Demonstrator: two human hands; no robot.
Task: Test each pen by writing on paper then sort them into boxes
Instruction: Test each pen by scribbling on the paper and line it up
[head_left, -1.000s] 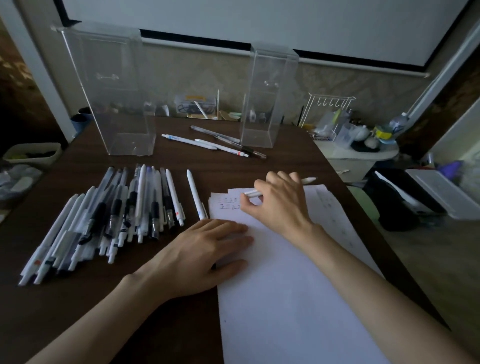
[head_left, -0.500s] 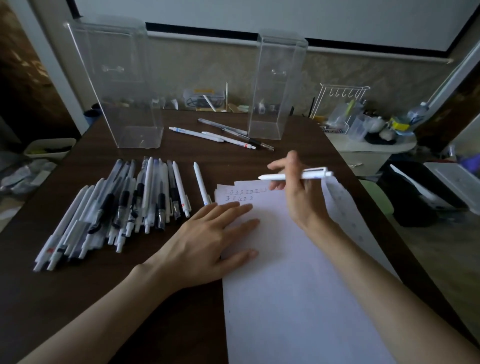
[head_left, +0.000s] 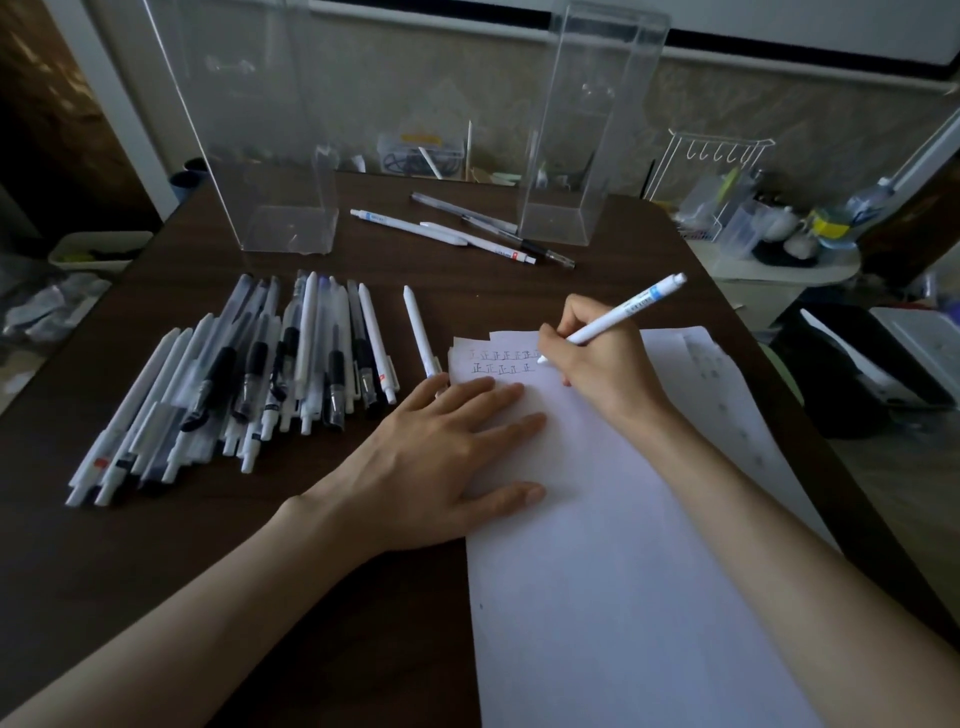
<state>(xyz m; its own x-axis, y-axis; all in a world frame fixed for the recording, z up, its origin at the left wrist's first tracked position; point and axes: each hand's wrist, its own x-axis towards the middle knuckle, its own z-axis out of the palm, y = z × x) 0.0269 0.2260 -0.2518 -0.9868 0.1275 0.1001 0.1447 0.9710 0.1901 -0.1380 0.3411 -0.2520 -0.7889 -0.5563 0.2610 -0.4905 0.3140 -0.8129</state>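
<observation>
Right of frame centre, the right hand (head_left: 602, 358) grips a white pen (head_left: 613, 322), tip on the paper (head_left: 623, 545) beside the test marks, barrel slanting toward upper right. Left hand (head_left: 441, 457) lies flat, fingers spread, pinning the sheet's left edge.

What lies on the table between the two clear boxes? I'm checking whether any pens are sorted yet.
In the head view, a few loose pens lie on the table between the left clear box and right clear box.

Dim room: a dark brown wooden table (head_left: 311, 571) fronts a mottled beige wall (head_left: 779, 114); a white wire rack (head_left: 711, 156) stands far right.
</observation>
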